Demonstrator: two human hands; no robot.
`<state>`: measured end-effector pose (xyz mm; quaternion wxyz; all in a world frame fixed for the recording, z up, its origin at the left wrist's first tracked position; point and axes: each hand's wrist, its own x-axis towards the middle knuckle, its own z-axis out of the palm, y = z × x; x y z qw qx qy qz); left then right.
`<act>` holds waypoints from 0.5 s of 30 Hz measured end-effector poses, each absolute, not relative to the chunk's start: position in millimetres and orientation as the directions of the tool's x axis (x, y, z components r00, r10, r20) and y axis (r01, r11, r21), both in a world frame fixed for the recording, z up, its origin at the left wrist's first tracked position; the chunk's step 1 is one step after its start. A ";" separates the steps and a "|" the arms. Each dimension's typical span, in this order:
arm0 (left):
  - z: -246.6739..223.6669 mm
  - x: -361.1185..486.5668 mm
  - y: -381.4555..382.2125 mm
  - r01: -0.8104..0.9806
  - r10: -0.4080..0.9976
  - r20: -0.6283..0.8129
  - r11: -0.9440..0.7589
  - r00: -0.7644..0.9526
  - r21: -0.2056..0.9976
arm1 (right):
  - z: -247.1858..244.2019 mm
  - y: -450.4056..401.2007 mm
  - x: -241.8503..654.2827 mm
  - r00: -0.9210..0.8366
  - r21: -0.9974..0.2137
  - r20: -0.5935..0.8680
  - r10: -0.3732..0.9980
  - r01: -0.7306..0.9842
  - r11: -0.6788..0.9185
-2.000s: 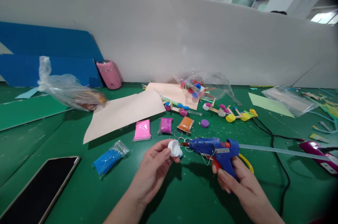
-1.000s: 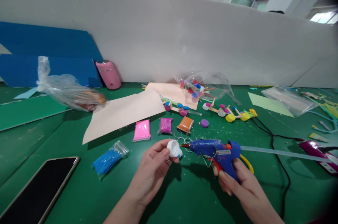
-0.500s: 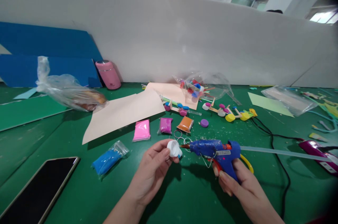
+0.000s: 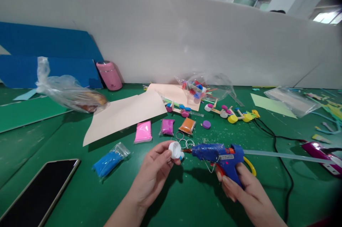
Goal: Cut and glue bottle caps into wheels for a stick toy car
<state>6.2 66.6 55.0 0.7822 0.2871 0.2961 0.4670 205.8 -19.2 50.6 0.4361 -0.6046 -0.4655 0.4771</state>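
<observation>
My left hand (image 4: pixel 157 170) pinches a white bottle cap (image 4: pixel 175 150) between thumb and fingers, its hollow side facing me. A bit of blue and white shows just behind the cap, partly hidden. Wrapped round the handle of a blue hot glue gun (image 4: pixel 211 151) is my right hand (image 4: pixel 243 187), with fingers at the red trigger. The gun's nozzle (image 4: pixel 187 151) points left and sits right beside the cap; whether they touch I cannot tell. A long clear glue stick (image 4: pixel 272 154) sticks out of the gun's back.
Bagged clay packs in blue (image 4: pixel 110 161), pink (image 4: pixel 143 132), purple (image 4: pixel 167 127) and orange (image 4: pixel 187 126) lie around. Behind are small cap-wheeled stick models (image 4: pixel 219 112). A phone (image 4: pixel 37 191) lies front left; a black cord (image 4: pixel 285 173) runs from a power strip (image 4: pixel 322 157) at right.
The glue gun's nozzle has dropped slightly and the cap has turned a little, showing more of its hollow side. Both hands keep their hold.
</observation>
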 end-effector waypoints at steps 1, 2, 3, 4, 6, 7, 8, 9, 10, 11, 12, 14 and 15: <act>55.0 6.2 66.7 -0.561 0.901 -0.195 0.398 0.387 0.726 | 51.2 -19.1 205.9 0.112 -0.971 -0.170 0.979 0.153 -0.186; 54.9 6.2 66.7 -0.560 0.902 -0.196 0.397 0.385 0.727 | 51.7 -19.0 206.0 0.114 -0.970 -0.169 0.979 0.157 -0.185; 54.8 6.2 66.6 -0.560 0.902 -0.195 0.396 0.385 0.728 | 51.8 -19.0 206.2 0.113 -0.970 -0.168 0.979 0.159 -0.185; 54.7 6.2 66.6 -0.560 0.903 -0.192 0.394 0.386 0.728 | 51.6 -18.9 206.3 0.115 -0.970 -0.167 0.979 0.158 -0.184; 54.6 6.1 66.5 -0.562 0.903 -0.190 0.394 0.386 0.727 | 50.4 -19.0 206.4 0.118 -0.972 -0.170 0.978 0.145 -0.186; 54.6 6.0 66.5 -0.563 0.902 -0.189 0.394 0.388 0.726 | 49.5 -19.1 206.4 0.122 -0.973 -0.169 0.978 0.137 -0.185; 54.7 6.0 66.5 -0.564 0.901 -0.189 0.396 0.390 0.725 | 48.6 -19.2 206.3 0.128 -0.975 -0.165 0.978 0.128 -0.181; 54.8 6.0 66.5 -0.564 0.901 -0.190 0.397 0.390 0.724 | 47.8 -19.2 206.1 0.136 -0.978 -0.157 0.978 0.118 -0.173; 54.9 6.0 66.5 -0.564 0.901 -0.191 0.398 0.390 0.724 | 47.1 -19.1 205.9 0.148 -0.981 -0.146 0.978 0.108 -0.163; 55.0 6.1 66.5 -0.564 0.900 -0.193 0.399 0.390 0.723 | 46.6 -18.9 205.6 0.161 -0.984 -0.133 0.978 0.098 -0.150; 55.1 6.1 66.4 -0.563 0.900 -0.195 0.400 0.389 0.724 | 46.5 -18.7 205.4 0.173 -0.986 -0.121 0.978 0.091 -0.138; 55.3 6.2 66.1 -0.557 0.900 -0.202 0.403 0.387 0.727 | 47.4 -18.2 205.2 0.171 -0.989 -0.105 0.980 0.085 -0.121; 55.4 6.3 65.9 -0.554 0.900 -0.202 0.403 0.387 0.728 | 48.2 -18.1 205.2 0.157 -0.989 -0.104 0.982 0.086 -0.119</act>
